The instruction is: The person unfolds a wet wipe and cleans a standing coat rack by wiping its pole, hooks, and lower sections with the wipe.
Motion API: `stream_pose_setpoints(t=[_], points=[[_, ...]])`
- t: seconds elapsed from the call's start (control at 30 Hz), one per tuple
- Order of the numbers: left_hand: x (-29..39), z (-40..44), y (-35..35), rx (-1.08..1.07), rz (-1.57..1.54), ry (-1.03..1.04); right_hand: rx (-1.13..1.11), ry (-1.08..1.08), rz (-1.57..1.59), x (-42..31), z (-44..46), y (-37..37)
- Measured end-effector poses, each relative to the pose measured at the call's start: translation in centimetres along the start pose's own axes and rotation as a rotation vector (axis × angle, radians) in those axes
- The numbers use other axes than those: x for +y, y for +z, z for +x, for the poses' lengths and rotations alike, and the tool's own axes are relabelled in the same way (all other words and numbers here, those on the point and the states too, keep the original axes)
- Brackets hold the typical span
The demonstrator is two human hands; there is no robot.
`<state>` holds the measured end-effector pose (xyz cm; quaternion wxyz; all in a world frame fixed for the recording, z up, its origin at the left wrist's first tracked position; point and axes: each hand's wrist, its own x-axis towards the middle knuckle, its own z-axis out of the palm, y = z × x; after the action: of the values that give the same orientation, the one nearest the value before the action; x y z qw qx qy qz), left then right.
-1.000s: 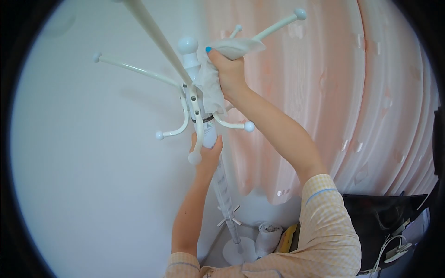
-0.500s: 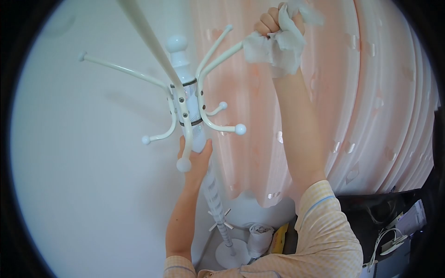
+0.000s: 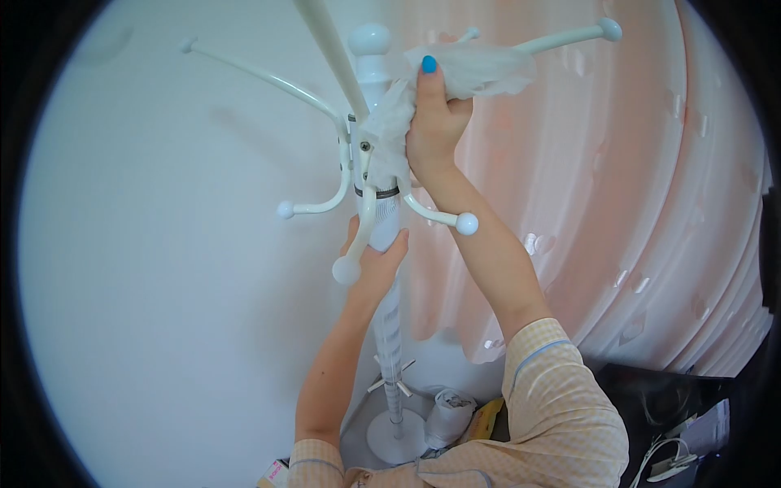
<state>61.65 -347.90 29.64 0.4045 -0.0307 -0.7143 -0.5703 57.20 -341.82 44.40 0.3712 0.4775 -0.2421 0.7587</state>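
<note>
A white coat rack (image 3: 390,325) with curved, ball-tipped arms stands upright on a round base. Its pole is gripped by my left hand (image 3: 378,254), just below the lower dark ring. My right hand (image 3: 439,122) is closed on a thin white cloth (image 3: 480,69), thumb with a blue nail on top. The cloth lies over the inner part of the upper right arm and hangs down beside the pole's top. Most fingers of my right hand are hidden behind the arm and cloth.
A pink curtain (image 3: 602,203) hangs on the right, and a pale wall (image 3: 163,285) is on the left. By the rack's base are a white bag (image 3: 449,419) and a yellow item (image 3: 486,420). White cables (image 3: 671,455) lie at lower right, near a black surface.
My right hand and the cloth have moved from the upper right arm's outer end back in toward the pole. My left hand still holds the pole. The rack appears further right in view.
</note>
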Motion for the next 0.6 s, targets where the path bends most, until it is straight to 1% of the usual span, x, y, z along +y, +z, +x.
stream_pose_setpoints(t=[0.03, 0.07, 0.1, 0.13, 0.17, 0.2, 0.23, 0.3, 0.33, 0.4, 0.47, 0.53, 0.6], points=[[-0.2, 0.1, 0.1, 0.008, 0.004, 0.053, -0.001, 0.002, 0.001, 0.0, 0.1, 0.1], [-0.3, 0.1, 0.2, 0.016, 0.006, 0.105, 0.052, -0.02, -0.046, 0.0, 0.2, 0.1], [-0.6, 0.1, 0.4, 0.017, 0.002, 0.101, 0.102, -0.041, -0.094, -0.1, 0.3, 0.2], [-0.8, 0.2, 0.3, -0.022, -0.003, 0.072, 0.097, -0.039, -0.092, -0.4, 0.5, 0.2], [-0.9, 0.2, 0.1, -0.057, -0.003, 0.043, 0.153, 0.006, -0.148, -0.7, 0.7, 0.2], [-0.6, 0.1, -0.1, -0.052, 0.003, 0.044, 0.211, 0.05, -0.204, -1.0, 1.0, 0.1], [0.1, -0.2, -0.1, -0.041, 0.006, 0.062, 0.21, 0.049, -0.195, -1.6, 1.6, 0.5], [0.5, 0.0, -0.3, -0.024, 0.007, 0.085, 0.379, 0.023, -0.265, -3.0, 3.0, 1.0], [0.3, 0.1, -0.3, -0.048, -0.003, 0.046, 0.378, 0.025, -0.262, -3.1, 4.3, 0.0], [-0.3, 0.1, 0.0, -0.076, -0.011, 0.005, 0.307, 0.002, -0.139, -3.6, 6.5, -2.0], [-0.8, 0.4, 0.2, -0.034, -0.068, 0.162, 0.15, -0.002, 0.082, -3.8, 8.4, -3.3], [-1.0, 0.5, 0.4, -0.043, -0.07, 0.184, -0.034, 0.017, 0.321, -3.4, 10.0, -4.4], [-0.6, 0.4, 0.3, -0.051, -0.077, 0.207, -0.174, 0.068, 0.5, -2.8, 10.7, -5.3]])
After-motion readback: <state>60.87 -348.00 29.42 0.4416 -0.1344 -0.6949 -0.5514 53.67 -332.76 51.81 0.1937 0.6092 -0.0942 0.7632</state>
